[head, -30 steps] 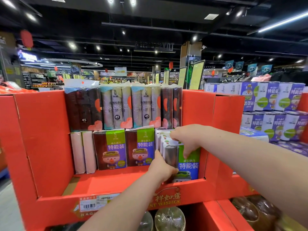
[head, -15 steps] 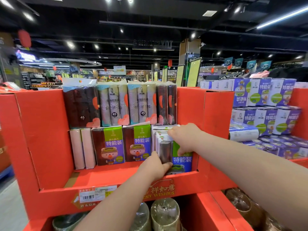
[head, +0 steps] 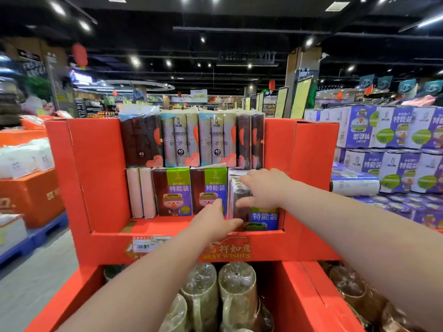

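A plastic-wrapped pack of dark rolls with a blue and green label [head: 265, 216] stands at the right end of the lower row in a red cardboard display [head: 96, 176]. My right hand [head: 266, 188] lies against the pack's upper front, fingers stretched left along its top edge and thumb spread below them. My left hand [head: 213, 221] reaches in low, its straight fingers touching the pack's lower left corner at the shelf floor. Two matching packs [head: 172, 190] stand just to the left.
Taller roll packs [head: 179, 137] stand stacked on the lower row. Two pink packs [head: 140, 192] stand at the row's left end. A lower red bin holds wrapped rolls [head: 237, 291]. Purple boxes [head: 395, 130] are stacked to the right, an orange box [head: 28, 195] to the left.
Both hands have loosened from a curled hold on the right-end pack to stretched fingers lying against it. The pack now stands more upright and further back in the row.
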Demonstrator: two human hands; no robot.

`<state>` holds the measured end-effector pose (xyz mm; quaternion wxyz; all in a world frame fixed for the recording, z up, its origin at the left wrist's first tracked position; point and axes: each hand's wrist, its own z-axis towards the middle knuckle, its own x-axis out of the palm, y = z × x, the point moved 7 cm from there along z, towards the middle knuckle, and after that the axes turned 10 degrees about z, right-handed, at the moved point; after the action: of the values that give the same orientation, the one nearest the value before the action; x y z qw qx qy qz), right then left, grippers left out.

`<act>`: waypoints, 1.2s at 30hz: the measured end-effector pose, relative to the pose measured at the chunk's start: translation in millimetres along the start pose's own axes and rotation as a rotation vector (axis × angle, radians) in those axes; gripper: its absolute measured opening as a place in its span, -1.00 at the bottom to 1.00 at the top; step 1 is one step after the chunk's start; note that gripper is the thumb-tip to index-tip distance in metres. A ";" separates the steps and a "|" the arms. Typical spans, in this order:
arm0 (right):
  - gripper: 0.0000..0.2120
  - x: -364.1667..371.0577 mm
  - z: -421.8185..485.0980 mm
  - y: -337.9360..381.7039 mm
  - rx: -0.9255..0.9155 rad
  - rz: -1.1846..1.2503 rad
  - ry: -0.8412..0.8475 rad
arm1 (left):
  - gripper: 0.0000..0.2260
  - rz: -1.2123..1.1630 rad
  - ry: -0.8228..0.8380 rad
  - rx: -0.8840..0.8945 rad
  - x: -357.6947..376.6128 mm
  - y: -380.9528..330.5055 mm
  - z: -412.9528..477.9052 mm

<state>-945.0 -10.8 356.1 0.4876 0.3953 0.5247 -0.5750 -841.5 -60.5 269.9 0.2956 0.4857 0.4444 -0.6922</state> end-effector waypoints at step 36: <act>-0.51 31.9 -107.1 440.0 -0.519 0.138 0.044 | -0.42 0.610 -0.004 -0.329 -84.6 317.4 -364.6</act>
<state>-528.6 101.9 214.7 0.5991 0.3042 0.6370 -0.3779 -395.3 130.1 196.3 0.5644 0.5406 0.3837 -0.4919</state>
